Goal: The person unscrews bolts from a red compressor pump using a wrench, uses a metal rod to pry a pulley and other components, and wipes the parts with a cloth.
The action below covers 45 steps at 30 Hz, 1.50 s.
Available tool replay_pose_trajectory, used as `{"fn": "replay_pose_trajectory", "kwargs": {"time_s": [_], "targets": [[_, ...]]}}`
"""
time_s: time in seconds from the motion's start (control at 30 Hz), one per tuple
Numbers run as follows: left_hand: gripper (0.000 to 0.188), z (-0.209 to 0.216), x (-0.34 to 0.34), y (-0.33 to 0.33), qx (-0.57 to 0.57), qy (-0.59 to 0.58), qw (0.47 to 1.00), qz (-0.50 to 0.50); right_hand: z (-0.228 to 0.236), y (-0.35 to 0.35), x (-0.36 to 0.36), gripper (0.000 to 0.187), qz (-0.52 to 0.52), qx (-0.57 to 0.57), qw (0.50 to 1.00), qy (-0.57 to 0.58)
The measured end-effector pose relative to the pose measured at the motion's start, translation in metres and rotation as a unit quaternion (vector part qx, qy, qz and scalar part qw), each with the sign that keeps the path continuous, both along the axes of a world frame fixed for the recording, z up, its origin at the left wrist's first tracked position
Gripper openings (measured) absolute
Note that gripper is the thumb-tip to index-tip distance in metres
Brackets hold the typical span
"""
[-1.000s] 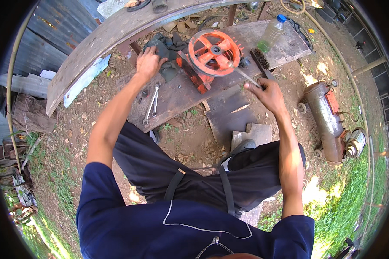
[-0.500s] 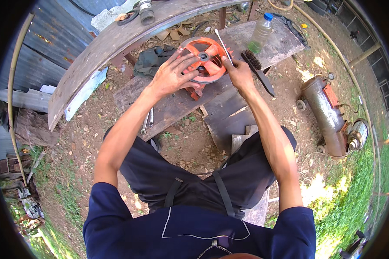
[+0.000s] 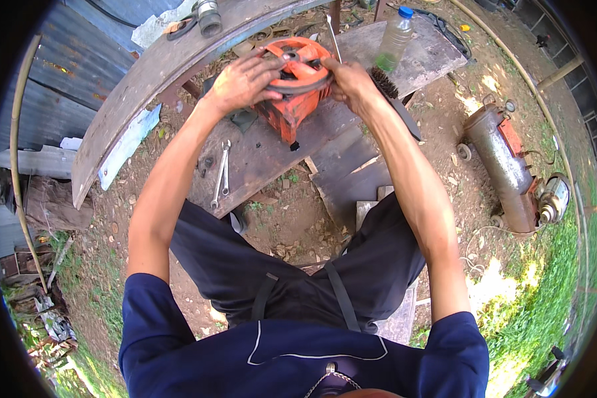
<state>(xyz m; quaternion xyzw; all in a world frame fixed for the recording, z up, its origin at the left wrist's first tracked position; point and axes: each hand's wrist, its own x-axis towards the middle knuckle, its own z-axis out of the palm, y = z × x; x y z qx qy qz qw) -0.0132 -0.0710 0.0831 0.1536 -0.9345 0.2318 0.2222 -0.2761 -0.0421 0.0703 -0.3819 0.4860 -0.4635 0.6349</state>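
Observation:
An orange spoked pulley wheel sits on top of an orange machine body, tilted so that the body's near side shows. My left hand grips the wheel's left rim, fingers laid over the top. My right hand holds the wheel's right side, with a slim metal wrench standing up out of its grasp. Its fingertips are partly hidden. A dark-handled brush lies just right of my right hand. Two more wrenches rest on the bench below my left forearm.
The low wooden bench carries a clear bottle with a blue cap at the far right. A curved board runs along the left. On the ground to the right stands a rusty tank with a gauge.
The wheel and machine have tilted and shifted slightly left, exposing more orange body. My right hand has moved left against the rim, still with the wrench. The left hand now grips the rim.

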Motion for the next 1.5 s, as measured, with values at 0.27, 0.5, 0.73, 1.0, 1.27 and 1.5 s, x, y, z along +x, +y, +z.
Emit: {"fn": "replay_pose_trajectory", "kwargs": {"time_s": [0.27,0.5,0.73,1.0,1.27,1.5], "targets": [[0.042,-0.005,0.015,-0.010,0.098,0.077,0.992,0.035,0.017,-0.023,0.022,0.029,0.011,0.007,0.999,0.029],[0.041,-0.008,0.034,-0.031,0.151,0.085,0.982,0.071,0.024,-0.034,0.038,0.020,0.022,0.019,0.999,-0.012],[0.046,-0.002,0.054,-0.029,0.233,0.103,0.956,0.147,0.027,0.003,0.059,0.023,0.021,0.050,0.994,-0.095],[0.037,-0.010,0.002,0.019,0.178,0.259,0.939,0.136,0.020,0.012,0.049,0.023,0.035,0.044,0.994,-0.093],[0.034,-0.012,-0.009,-0.003,0.200,0.263,0.928,0.173,0.016,0.034,0.011,0.058,-0.004,0.047,0.986,0.157],[0.040,-0.013,-0.031,-0.027,0.303,0.359,0.862,0.191,-0.026,0.048,-0.048,0.046,-0.029,-0.115,0.859,0.498]]}}
